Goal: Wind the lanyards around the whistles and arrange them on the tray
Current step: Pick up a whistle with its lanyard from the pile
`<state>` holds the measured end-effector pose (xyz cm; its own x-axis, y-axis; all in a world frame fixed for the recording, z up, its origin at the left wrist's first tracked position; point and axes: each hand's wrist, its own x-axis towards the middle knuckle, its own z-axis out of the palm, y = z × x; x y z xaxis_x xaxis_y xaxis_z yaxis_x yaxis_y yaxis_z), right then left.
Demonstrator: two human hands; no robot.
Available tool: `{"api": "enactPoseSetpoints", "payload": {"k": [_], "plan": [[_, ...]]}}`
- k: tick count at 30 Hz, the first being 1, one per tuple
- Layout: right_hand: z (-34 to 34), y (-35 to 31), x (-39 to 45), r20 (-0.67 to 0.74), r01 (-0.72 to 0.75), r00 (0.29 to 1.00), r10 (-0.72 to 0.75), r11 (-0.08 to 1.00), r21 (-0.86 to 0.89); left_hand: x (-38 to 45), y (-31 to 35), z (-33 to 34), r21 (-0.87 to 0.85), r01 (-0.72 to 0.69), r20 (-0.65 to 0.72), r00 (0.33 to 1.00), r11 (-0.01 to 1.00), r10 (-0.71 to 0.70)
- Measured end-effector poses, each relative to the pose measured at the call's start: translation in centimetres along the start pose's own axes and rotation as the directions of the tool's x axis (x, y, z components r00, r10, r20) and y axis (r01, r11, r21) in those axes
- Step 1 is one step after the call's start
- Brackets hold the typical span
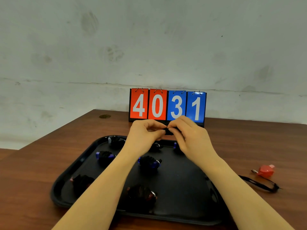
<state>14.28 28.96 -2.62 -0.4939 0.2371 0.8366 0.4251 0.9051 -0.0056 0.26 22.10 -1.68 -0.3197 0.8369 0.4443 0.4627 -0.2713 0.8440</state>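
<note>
L hand (146, 131) & R hand (187, 136) pinched a black-wound whistle (168, 130) above the tray (191, 193). Red whistle (265, 170) lay on table nearby

A flip scoreboard (167, 106) stands upright at the far edge of the brown wooden desk (49, 160), against a scuffed grey wall (149, 39). It shows 4 and 0 on red cards, 3 and 1 on blue (each hung on metal rings). A round brass-coloured disc (104, 116) sits near the desk's far left corner.

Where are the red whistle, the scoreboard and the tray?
red whistle (265, 170), head view, middle of its red body.
scoreboard (157, 106), head view, on the red 0 card.
tray (186, 178), head view, bare floor at right.
</note>
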Motion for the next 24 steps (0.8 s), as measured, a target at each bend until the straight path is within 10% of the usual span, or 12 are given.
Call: {"api": "enactPoseSetpoints", "payload": {"k": [12,24], "plan": [[-1.1,0.7,-0.1,0.005,-0.203,0.977,0.212,0.928,0.313,-0.1,0.1,0.3,0.045,-0.056,0.128,0.990,0.997,0.050],[-2.6,0.5,0.4,0.259,-0.569,0.787,0.560,0.497,0.655,-0.4,0.5,0.0,0.097,-0.037,0.214,0.977,0.995,0.015]]}}
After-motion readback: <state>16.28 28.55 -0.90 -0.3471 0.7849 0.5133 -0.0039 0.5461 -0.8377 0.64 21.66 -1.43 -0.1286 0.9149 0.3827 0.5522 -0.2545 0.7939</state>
